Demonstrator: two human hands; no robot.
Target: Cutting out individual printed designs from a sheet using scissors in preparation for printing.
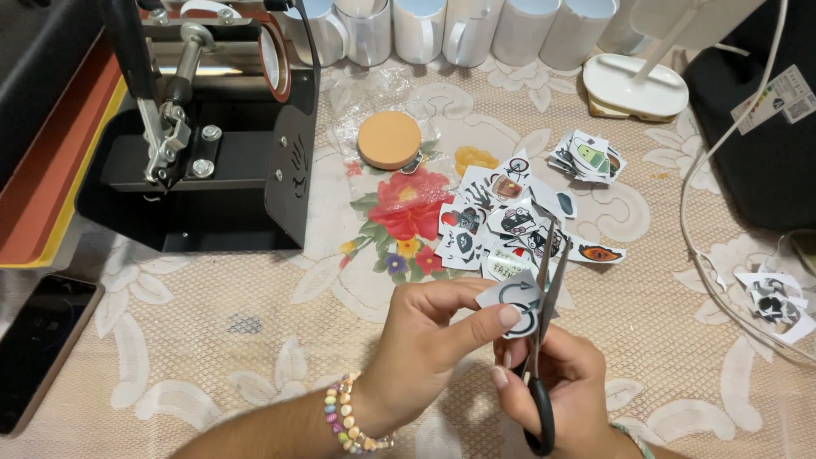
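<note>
Lace cloth with a pale leaf pattern covers the table point(255, 340), and a printed red flower point(410, 208) shows through near its middle. Close to the front edge the person's left hand point(425, 340), a beaded bracelet point(344, 416) on its wrist, pinches a small paper cutout point(512, 299) between thumb and fingers, closed on it and holding it above the cloth. Just beside it the right hand point(565, 382) is closed around the black handles of a pair of scissors point(544, 289), whose blades point up and away, slightly parted, with the cutout's edge between them.

Beyond the blades lies a loose heap of cut printed stickers point(501, 225). A smaller stack of stickers point(586, 157) sits further back to the right, and a few paper scraps point(778, 302) lie near the right edge beside a white cable point(705, 170). A round cork coaster point(389, 140) rests on clear plastic behind the flower. At the back left stands a black mug press point(212, 144); a row of white mugs point(442, 30) lines the far edge. A dark phone point(38, 348) lies flat at the left.
</note>
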